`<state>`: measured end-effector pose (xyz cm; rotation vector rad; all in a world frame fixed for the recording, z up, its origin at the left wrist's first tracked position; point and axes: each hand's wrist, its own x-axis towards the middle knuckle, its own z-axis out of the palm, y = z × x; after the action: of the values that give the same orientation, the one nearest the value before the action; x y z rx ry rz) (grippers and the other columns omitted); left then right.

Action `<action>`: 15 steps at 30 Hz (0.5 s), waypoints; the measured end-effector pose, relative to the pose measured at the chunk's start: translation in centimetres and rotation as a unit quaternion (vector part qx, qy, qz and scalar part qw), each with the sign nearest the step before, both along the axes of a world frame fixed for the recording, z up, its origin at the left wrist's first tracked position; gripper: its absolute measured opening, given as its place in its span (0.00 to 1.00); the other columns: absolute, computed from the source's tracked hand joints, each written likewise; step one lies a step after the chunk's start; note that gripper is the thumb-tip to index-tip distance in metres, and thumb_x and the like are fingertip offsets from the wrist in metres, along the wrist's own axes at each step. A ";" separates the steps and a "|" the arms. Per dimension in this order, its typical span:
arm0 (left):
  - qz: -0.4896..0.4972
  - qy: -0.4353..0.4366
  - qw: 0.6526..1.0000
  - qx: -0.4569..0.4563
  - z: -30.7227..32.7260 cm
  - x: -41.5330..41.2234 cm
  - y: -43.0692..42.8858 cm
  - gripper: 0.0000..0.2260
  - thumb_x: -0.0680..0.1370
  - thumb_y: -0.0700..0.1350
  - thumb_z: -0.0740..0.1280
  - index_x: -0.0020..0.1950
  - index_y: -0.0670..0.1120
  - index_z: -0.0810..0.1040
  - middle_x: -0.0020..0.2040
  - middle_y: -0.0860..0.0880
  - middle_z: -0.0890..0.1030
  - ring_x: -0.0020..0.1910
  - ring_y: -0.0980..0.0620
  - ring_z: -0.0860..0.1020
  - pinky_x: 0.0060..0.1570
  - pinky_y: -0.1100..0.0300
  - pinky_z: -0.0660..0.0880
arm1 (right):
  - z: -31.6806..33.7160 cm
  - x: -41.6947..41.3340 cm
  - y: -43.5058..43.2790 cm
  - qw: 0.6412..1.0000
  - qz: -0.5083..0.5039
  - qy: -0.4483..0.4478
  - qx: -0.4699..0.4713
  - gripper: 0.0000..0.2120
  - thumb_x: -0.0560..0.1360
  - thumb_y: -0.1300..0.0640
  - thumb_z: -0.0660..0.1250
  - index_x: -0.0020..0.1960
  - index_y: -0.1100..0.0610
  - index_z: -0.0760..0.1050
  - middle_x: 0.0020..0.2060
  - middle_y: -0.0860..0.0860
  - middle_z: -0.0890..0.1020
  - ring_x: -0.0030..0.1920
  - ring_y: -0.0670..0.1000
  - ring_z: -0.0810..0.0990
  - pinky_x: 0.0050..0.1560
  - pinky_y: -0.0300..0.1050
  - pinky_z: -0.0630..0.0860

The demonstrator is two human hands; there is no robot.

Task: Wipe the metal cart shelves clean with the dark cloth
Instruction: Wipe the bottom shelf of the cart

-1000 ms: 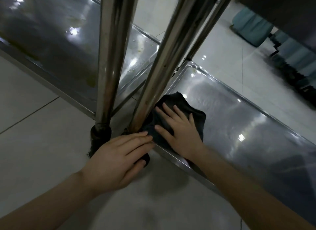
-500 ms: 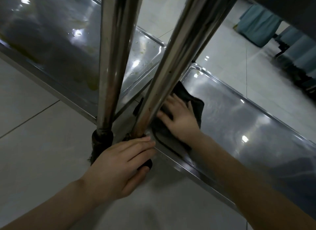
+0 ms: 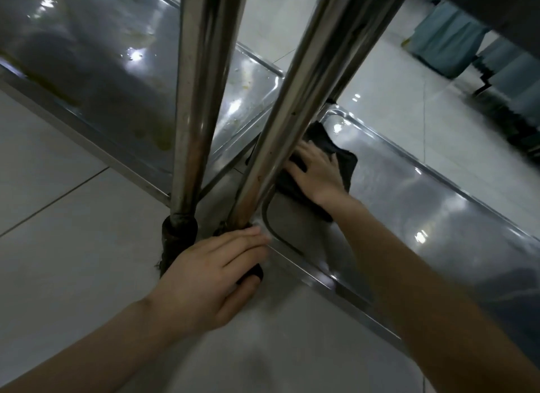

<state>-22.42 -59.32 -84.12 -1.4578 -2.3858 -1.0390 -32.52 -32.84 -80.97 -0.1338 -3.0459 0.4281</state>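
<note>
The dark cloth (image 3: 346,160) is pressed flat onto the shelf (image 3: 409,211) of the right-hand cart, near its far corner and just behind the slanting post (image 3: 295,100); it is covered by the right hand (image 3: 318,173), whose fingers are spread and straight, with nothing gripped. The left hand (image 3: 210,278) is laid on the shelf's near corner at the foot of that post, fingers extended and together; a black foot (image 3: 251,271) is seen beside its thumb. A second shelf (image 3: 102,80) is seen to the left, smeared with yellowish residue.

The low steel shelf (image 3: 423,199) carries a dark cloth (image 3: 349,166) near its corner. The neighbouring shelf (image 3: 111,100) bears yellowish smears (image 3: 162,137).
</note>
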 end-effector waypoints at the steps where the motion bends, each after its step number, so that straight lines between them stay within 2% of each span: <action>1: -0.002 0.002 1.000 -0.006 -0.1 0.0 -0.1 0.16 0.78 0.47 0.64 0.64 0.42 0.79 0.67 0.48 0.76 0.71 0.52 0.70 0.63 0.51 0.75 | -0.1 2.6 -0.9 0.999 0.041 -0.003 0.004 0.24 0.79 0.35 0.54 0.74 0.37 0.63 0.76 0.40 0.60 0.78 0.49 0.54 0.75 0.65 0.44; 4: -0.019 0.020 0.999 -0.017 -0.2 -0.3 -0.7 0.16 0.79 0.47 0.63 0.64 0.43 0.79 0.68 0.48 0.76 0.71 0.51 0.70 0.63 0.49 0.74 | -0.3 10.9 -2.4 0.996 0.089 -0.013 0.011 0.24 0.77 0.30 0.47 0.73 0.29 0.53 0.76 0.36 0.57 0.78 0.45 0.50 0.75 0.61 0.42; 7: -0.028 0.043 0.999 -0.016 0.3 -0.4 -1.0 0.16 0.79 0.47 0.62 0.63 0.44 0.78 0.67 0.47 0.76 0.69 0.48 0.73 0.62 0.50 0.73 | -0.2 16.5 -0.1 0.999 0.026 -0.035 -0.006 0.21 0.75 0.27 0.44 0.68 0.21 0.49 0.75 0.30 0.53 0.77 0.40 0.47 0.76 0.58 0.39; 11: -0.044 0.069 0.996 -0.021 0.6 0.2 0.5 0.15 0.78 0.46 0.63 0.63 0.45 0.77 0.68 0.47 0.74 0.69 0.49 0.71 0.67 0.57 0.67 | 0.3 13.9 6.0 0.992 -0.103 -0.051 0.053 0.25 0.79 0.34 0.51 0.75 0.33 0.53 0.78 0.39 0.54 0.78 0.48 0.50 0.75 0.64 0.44; 15: -0.046 0.051 0.996 -0.059 0.7 0.7 2.7 0.18 0.78 0.48 0.65 0.68 0.46 0.74 0.68 0.49 0.74 0.69 0.50 0.71 0.67 0.54 0.68 | 0.6 7.5 8.0 0.957 -0.281 -0.066 0.010 0.26 0.80 0.35 0.50 0.76 0.36 0.55 0.79 0.43 0.55 0.78 0.53 0.50 0.74 0.68 0.42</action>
<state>-21.74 -56.65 -83.46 -1.6329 -2.3645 -0.8334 -24.98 -24.87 -80.39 -1.0295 -2.9382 0.3485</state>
